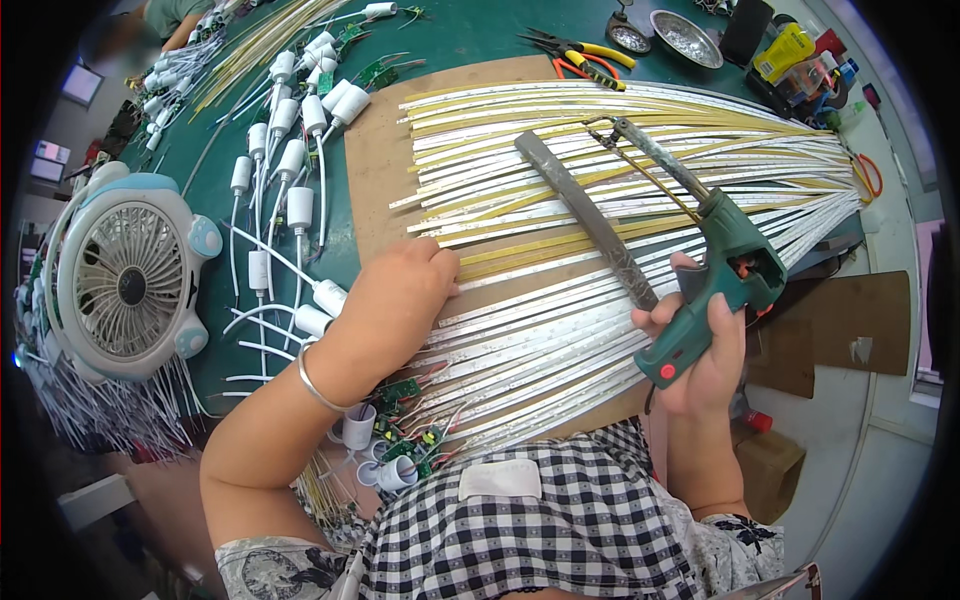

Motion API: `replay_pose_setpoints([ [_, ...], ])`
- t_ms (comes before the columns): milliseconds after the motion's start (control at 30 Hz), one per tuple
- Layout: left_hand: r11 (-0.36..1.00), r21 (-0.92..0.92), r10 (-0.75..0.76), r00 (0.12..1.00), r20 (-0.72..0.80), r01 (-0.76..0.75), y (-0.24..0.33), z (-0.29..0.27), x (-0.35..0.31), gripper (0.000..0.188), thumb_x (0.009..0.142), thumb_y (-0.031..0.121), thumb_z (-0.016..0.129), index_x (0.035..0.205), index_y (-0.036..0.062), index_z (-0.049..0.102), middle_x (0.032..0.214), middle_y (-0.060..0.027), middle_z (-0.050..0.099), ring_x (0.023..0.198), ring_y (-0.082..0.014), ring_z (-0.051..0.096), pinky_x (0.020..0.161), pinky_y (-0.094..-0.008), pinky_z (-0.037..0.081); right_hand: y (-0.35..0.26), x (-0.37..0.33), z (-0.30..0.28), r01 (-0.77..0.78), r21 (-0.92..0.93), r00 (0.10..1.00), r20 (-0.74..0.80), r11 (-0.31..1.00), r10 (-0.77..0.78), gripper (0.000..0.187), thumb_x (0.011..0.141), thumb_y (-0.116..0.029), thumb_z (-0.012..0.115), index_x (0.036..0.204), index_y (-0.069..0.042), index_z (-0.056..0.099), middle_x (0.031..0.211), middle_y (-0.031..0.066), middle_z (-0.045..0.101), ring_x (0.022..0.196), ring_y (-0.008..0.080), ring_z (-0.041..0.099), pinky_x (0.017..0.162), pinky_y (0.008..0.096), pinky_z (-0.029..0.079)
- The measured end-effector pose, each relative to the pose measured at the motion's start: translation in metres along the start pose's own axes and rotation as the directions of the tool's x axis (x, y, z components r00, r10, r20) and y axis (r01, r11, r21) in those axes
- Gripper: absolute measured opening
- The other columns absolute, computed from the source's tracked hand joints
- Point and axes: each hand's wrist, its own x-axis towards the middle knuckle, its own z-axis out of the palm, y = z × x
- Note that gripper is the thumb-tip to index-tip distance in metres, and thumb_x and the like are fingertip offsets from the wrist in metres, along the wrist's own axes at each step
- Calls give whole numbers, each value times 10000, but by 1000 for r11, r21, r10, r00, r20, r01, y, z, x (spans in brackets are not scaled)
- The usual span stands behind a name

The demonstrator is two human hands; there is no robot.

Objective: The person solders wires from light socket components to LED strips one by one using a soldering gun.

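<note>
We saw the person's R hand (pixel 705 360) grasping the handle of a green soldering gun (pixel 735 250), its fingers wrapped around it approx. below the gun's body. The gun pointed to the upper L, and its metal tip was above the thin strips (pixel 600 155); we could not tell if it touched them. The L hand (pixel 405 290) had its fingers bent, at the L ends of the strips, w/ the palm turned down. We could not tell if it was pinching a strip or only resting, bc. the back of the hand hid this.

The strips, white & yellow, were spread like a fan on a brown board (pixel 375 190), and at the R side they came together near an orange loop (pixel 872 175). A dark flat bar (pixel 580 210) lay slantwise across them, w/ its lower end just beside the R fingers.

To the L of the board, on the green table (pixel 455 40), we noticed many white sockets (pixel 300 205) w/ white cables, and further L a white-and-blue fan (pixel 130 280). Small circuit boards (pixel 400 392) w/ wires were near the L forearm. At the far side we found pliers (pixel 600 52) and a round metal dish (pixel 688 38). A co-worker's green sleeve (pixel 172 14) showed in the upper L corner.
</note>
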Motion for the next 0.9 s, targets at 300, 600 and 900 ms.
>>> replay_pose_setpoints([
  [300,998,35,-59,997,51,58,0,2,3,68,798,101,607,824,44,579,827,-124,587,785,-339,582,700,-415,481,0,-3,-2,3,-7,1000,-13,1000,-3,465,954,-199,430,1365,-23,303,1267,199,476,797,198,619,733,442,585],
  [600,912,-334,-203,970,131,236,-15,-4,10,101,780,110,654,813,31,600,792,-154,614,757,-324,595,679,-386,469,1,-4,0,-4,-4,1000,-28,1000,4,460,953,-195,421,1365,-26,304,1261,197,482,787,194,618,713,435,585],
  [900,995,-82,-70,995,-69,64,4,-3,-4,76,811,99,625,867,49,607,847,-127,579,789,-346,579,695,-427,483,-1,-4,0,0,-17,999,-49,1000,-1,458,951,-195,424,1362,-28,306,1252,191,494,780,189,614,712,433,582],
])
